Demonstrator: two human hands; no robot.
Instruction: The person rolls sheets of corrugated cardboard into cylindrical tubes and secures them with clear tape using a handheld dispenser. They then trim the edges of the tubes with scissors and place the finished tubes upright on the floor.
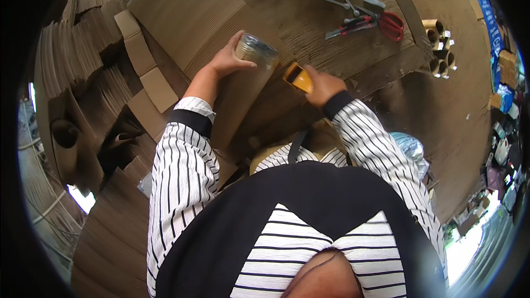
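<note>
My left hand (227, 59) is wrapped round a roll of clear tape (257, 48), its thumb along the near side. Below the roll, a long brown cardboard piece (238, 107) slopes down toward my body. To the right, and apart from the roll, my right hand (324, 87) grips a yellow hand-held tool with a dark part (301, 79); its exact kind is unclear. Both hands are over the near edge of the brown work table (309, 27). A large ribbed cardboard sheet (187, 16) lies beyond my left hand.
Red-handled scissors (391, 25), a red-and-black slim tool (353, 26) and several thin white sticks (338, 3) lie on the table's far right. Cardboard tubes (440, 49) stand past its right edge. Tall stacks of flat cardboard (83, 49) crowd the left. Mixed goods (499, 149) line the far right.
</note>
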